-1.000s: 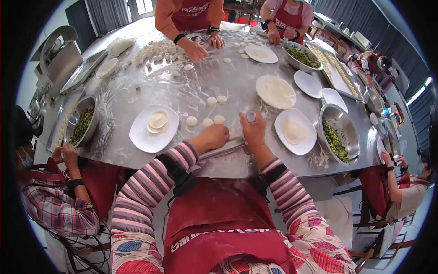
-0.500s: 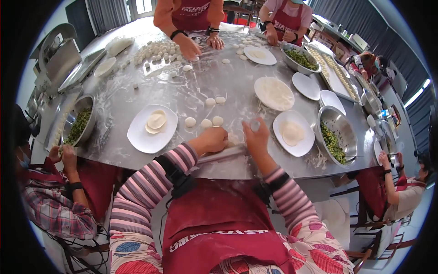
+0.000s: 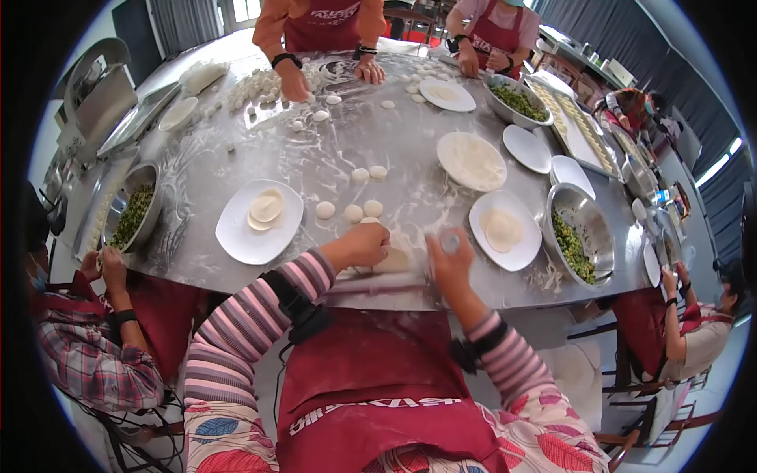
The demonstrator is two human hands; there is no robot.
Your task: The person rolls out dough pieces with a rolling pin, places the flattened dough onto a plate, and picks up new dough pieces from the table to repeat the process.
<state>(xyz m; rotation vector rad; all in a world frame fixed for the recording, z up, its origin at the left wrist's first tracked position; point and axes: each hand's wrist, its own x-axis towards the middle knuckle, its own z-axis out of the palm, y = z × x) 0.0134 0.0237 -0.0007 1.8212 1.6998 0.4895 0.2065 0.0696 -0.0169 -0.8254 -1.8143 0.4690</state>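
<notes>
My left hand (image 3: 364, 244) is closed, pinching the edge of a flattened dough wrapper (image 3: 397, 261) on the steel table. A rolling pin (image 3: 371, 290), smeared by motion, lies crosswise at the table's front edge, just on my side of the wrapper. My right hand (image 3: 452, 256) is curled at the pin's right end, its fingers partly blurred. Beyond my left hand sit several small dough balls (image 3: 353, 213). A white plate (image 3: 272, 247) with stacked round wrappers (image 3: 266, 206) is to the left. Another plate (image 3: 523, 254) holding wrappers (image 3: 503, 232) stands right of my right hand.
Steel bowls of chopped green filling stand at right (image 3: 603, 229), left (image 3: 154, 201) and far right (image 3: 516, 114). A floury round plate (image 3: 471, 162) lies ahead. Co-workers surround the table; one person's hand (image 3: 293, 83) is among many dough pieces. A tray (image 3: 582, 138) holds rows of dumplings.
The rolling pin has moved toward me, off the wrapper, which now shows more. My right hand has shifted slightly right and down. The far co-worker's hand has moved left.
</notes>
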